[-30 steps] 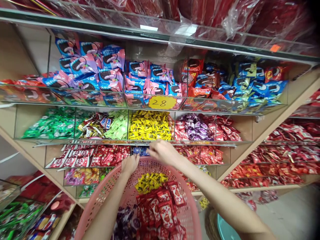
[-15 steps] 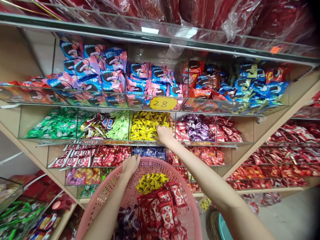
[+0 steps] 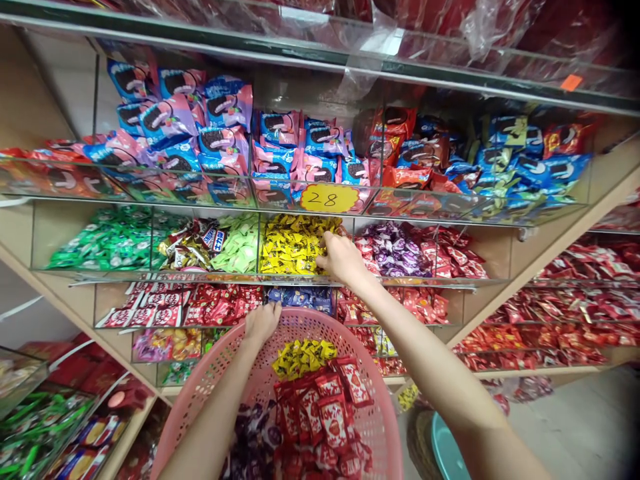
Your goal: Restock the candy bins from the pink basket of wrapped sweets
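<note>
My left hand point(image 3: 263, 322) is closed over the far rim of a pink perforated plastic basket point(image 3: 183, 393). My right hand point(image 3: 343, 257) is at the right side of a shelf bin of yellow-wrapped candies point(image 3: 290, 243), its fingers curled in among them; the fingertips are partly hidden. Inside the basket lie a small heap of yellow-wrapped candies point(image 3: 305, 358), several red packets point(image 3: 333, 417) and dark purple-wrapped candies point(image 3: 255, 433), the last partly behind my left forearm.
Clear dividers split the shelf, with green-wrapped candies point(image 3: 110, 240) left and purple-wrapped candies point(image 3: 395, 247) right. Above sit blue-and-pink cookie packets point(image 3: 170, 123) and a yellow "28" price tag point(image 3: 329, 198). A clear shelf lip point(image 3: 200, 279) runs below the bins. A teal basin point(image 3: 445, 447) stands on the floor.
My right hand has shifted slightly right and up, and its thumb and fingers show more. My left hand stays on the rim. The view has tilted a little downward.
</note>
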Demonstrator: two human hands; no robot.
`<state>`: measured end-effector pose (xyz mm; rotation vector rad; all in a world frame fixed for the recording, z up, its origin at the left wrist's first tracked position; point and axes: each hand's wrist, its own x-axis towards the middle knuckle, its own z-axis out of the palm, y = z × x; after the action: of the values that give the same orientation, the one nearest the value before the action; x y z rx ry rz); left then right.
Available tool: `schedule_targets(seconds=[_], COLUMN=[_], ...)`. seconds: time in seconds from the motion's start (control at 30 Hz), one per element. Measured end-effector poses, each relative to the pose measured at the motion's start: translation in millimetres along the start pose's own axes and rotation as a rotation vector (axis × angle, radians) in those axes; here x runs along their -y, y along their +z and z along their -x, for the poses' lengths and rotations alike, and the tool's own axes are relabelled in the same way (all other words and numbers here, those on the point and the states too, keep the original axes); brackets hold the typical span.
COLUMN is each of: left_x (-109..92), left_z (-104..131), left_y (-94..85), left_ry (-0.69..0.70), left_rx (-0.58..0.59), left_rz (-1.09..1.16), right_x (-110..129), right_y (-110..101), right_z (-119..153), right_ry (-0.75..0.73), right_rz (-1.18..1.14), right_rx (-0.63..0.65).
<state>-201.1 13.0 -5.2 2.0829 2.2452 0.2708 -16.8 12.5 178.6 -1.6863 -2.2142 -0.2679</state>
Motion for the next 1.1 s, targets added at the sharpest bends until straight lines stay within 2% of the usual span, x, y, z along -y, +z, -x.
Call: schedule_targets(seconds=[0.13,0.23,0.3,0.4,0.53,0.63,0.77,0.9,1.0,1.1], left_x=[-0.2,0.4,0.9,1.4,2.3,3.4,4.5,4.2,3.6,2.9], left_z=[0.6,0.1,-0.3,-0.5,-0.7,-1.4,-2.3,-1.9,-1.1,-0.6], left_y=[-0.7,0.1,1.2,2.5,3.7,5.3,8.2,9.0,7.9,6.5], left_ry=[0.001,0.010,0.012,0.011,0.004,0.007,0.016,0.004,-0.002,-0.003], left_rx=[0.008,0.007,0.010,0.001,-0.003,-0.018,-0.036,-0.038,-0.029,-0.020], left_rz=[0.006,0.005,0.002,0.000,-0.004,-0.009,-0.009,-0.016,-0.014,-0.005], right_x=[4.1,11.9,16.9,21.3,21.4,20.0,20.2,21.7,21.8,22.2], right_y=[-8.2,7.0,30.9,78.9,135.2,159.2,172.1,175.7,173.0,159.8], right_z=[18.0,33.3,43.8,59.1,74.6,79.4,80.4,81.3,81.5,80.1], right_ry=[-0.122,-0.320,-0.412,-0.427,-0.470,-0.491,-0.521,-0.533,-0.540,-0.561], right_rz=[-0.167,-0.363,-0.407,-0.261,-0.040,0.049,0.113,0.146,0.150,0.137], right_rx=[-0.013,0.140,0.259,0.381,0.396,0.335,0.250,0.224,0.223,0.184])
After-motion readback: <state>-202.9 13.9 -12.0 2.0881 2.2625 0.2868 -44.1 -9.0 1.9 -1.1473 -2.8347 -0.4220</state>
